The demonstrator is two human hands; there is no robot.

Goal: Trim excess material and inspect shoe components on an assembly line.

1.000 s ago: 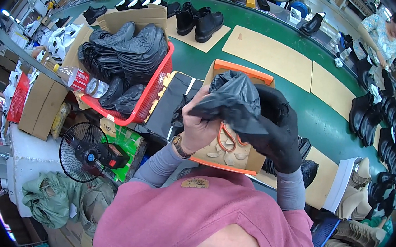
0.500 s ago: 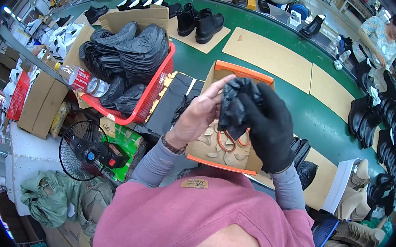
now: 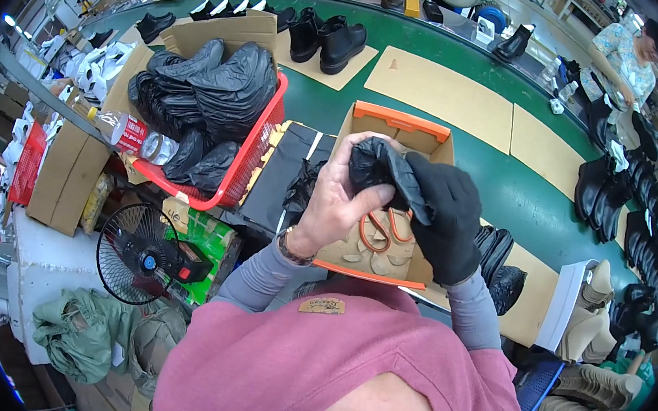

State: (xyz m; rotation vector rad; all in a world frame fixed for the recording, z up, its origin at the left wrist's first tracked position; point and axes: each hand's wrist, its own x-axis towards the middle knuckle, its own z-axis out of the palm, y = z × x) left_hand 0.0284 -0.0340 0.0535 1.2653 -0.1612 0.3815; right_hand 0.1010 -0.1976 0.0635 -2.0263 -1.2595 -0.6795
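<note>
So your bare left hand has its thumb and fingers wrapped round the crumpled black piece, right above the open orange-edged box with the orange-handled scissors in it. Your gloved right hand is up against the piece's right side, but it's black on black, so can't tell whether those fingers are gripping.

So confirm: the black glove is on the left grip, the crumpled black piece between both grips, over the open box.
Not the left grip: the head view shows the black glove on the right grip. The crumpled black piece is between both grips, over the open box.
</note>
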